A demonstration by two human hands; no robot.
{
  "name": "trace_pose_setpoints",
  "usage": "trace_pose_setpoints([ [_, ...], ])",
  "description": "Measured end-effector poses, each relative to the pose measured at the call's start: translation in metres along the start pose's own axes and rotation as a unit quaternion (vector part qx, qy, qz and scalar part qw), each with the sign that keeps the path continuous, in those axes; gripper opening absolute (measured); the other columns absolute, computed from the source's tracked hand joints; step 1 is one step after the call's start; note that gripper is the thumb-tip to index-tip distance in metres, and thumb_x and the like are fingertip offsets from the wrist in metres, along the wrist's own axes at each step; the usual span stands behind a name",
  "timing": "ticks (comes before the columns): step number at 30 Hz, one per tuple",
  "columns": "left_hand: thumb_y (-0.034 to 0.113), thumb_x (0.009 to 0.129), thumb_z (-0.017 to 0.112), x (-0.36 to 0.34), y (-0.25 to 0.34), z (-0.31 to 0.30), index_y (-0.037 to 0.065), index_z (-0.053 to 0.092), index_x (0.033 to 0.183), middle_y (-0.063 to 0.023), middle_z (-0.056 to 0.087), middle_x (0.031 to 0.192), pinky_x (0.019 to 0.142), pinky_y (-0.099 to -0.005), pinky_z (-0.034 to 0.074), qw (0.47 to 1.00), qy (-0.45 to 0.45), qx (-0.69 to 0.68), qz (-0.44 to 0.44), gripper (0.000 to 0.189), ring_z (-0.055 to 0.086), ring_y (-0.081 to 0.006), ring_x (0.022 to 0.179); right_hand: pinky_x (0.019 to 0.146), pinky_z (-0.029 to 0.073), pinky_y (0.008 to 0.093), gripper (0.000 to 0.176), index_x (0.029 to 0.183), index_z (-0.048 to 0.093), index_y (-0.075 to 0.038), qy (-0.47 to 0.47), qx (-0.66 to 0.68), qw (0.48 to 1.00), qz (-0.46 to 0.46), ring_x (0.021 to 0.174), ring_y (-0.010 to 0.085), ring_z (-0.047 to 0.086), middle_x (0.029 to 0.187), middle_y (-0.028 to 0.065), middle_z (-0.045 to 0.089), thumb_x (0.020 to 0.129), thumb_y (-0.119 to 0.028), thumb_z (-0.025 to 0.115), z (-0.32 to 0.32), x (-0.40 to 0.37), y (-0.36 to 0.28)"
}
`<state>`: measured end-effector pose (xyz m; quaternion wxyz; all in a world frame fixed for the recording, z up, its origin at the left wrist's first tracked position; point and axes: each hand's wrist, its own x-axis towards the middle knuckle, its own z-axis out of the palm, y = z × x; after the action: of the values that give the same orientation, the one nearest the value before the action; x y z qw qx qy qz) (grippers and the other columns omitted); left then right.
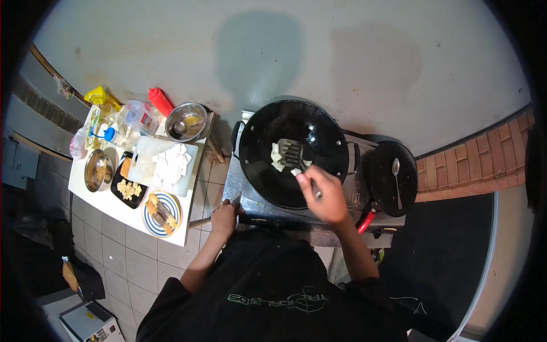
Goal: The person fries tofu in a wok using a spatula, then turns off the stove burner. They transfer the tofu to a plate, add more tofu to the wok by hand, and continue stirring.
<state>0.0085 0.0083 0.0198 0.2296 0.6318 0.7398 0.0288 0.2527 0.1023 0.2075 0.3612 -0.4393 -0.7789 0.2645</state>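
Note:
My right hand [326,195] is wrapped around the handle of a slotted spatula [292,153]. The spatula's head is down inside a large black wok [268,182], touching a few white cut pieces [277,157] at its bottom. Beside the wok, my left hand [224,218] rests with curled fingers at the front left corner of the metal stove [250,208]. What those fingers close on, if anything, is hidden.
Right of the wok, a black pan [387,188] holds a spoon [396,182]. On the left, a white table [176,235] carries a cutting board [185,185] with white pieces, a steel bowl [189,137], a striped plate [147,221], a black tray [134,203] and a red bottle [160,101].

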Motion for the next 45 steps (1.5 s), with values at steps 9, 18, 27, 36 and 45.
trace_pose_setpoints([
  [9, 0.038, 0.087, 0.064, 0.0, 0.0, -0.001, 0.013, 0.069, 0.096, -0.0152, 0.065, 0.092, 0.07, -0.0487, 0.054, 1.0, 0.015, -0.016, 0.016, 0.028, 0.068, -0.0355, 0.083, 0.058, 0.048, 0.0377, 0.019, 0.077, 0.054, -0.003, -0.056, -0.127, 0.979, -0.152, 0.066, 0.0262, 0.054, 0.075, 0.0092, 0.054, 0.082, -0.01, 0.071, 0.015, -0.025, -0.036],
  [18, 0.039, 0.087, 0.063, 0.0, 0.0, -0.002, 0.014, 0.067, 0.103, -0.0154, 0.065, 0.093, 0.068, -0.0479, 0.055, 1.0, 0.002, 0.0, 0.021, 0.03, 0.068, -0.0353, 0.083, 0.06, 0.049, 0.0399, 0.018, 0.08, 0.055, -0.004, -0.082, -0.115, 0.981, -0.131, 0.068, 0.0285, 0.055, 0.076, 0.0102, 0.054, 0.084, -0.013, 0.07, 0.022, -0.022, -0.025],
  [27, 0.036, 0.087, 0.063, 0.0, -0.001, -0.001, 0.013, 0.068, 0.1, -0.0153, 0.065, 0.093, 0.069, -0.0485, 0.054, 1.0, -0.003, -0.001, 0.015, 0.027, 0.068, -0.0349, 0.083, 0.057, 0.045, 0.0412, 0.022, 0.08, 0.052, -0.002, 0.022, -0.085, 0.995, 0.039, 0.065, 0.0371, 0.059, 0.071, 0.0163, 0.056, 0.093, -0.017, 0.063, -0.023, 0.011, -0.003],
  [36, 0.036, 0.087, 0.064, -0.001, 0.002, -0.007, 0.011, 0.068, 0.095, -0.0136, 0.065, 0.091, 0.07, -0.0477, 0.053, 1.0, 0.005, -0.014, 0.023, 0.026, 0.067, -0.0337, 0.081, 0.053, 0.04, 0.0431, 0.032, 0.072, 0.053, 0.002, 0.068, -0.144, 0.977, 0.139, 0.058, 0.043, 0.052, 0.059, 0.0211, 0.051, 0.093, -0.021, 0.063, -0.051, 0.042, 0.013],
  [45, 0.036, 0.087, 0.064, 0.001, -0.002, -0.001, 0.013, 0.065, 0.101, -0.0145, 0.065, 0.09, 0.066, -0.0474, 0.054, 1.0, 0.006, 0.007, 0.029, 0.027, 0.068, -0.0348, 0.079, 0.051, 0.036, 0.0383, 0.035, 0.07, 0.054, 0.003, 0.057, -0.092, 0.978, 0.179, 0.048, 0.0303, 0.043, 0.054, 0.0161, 0.048, 0.094, -0.021, 0.06, -0.04, 0.039, 0.059],
])
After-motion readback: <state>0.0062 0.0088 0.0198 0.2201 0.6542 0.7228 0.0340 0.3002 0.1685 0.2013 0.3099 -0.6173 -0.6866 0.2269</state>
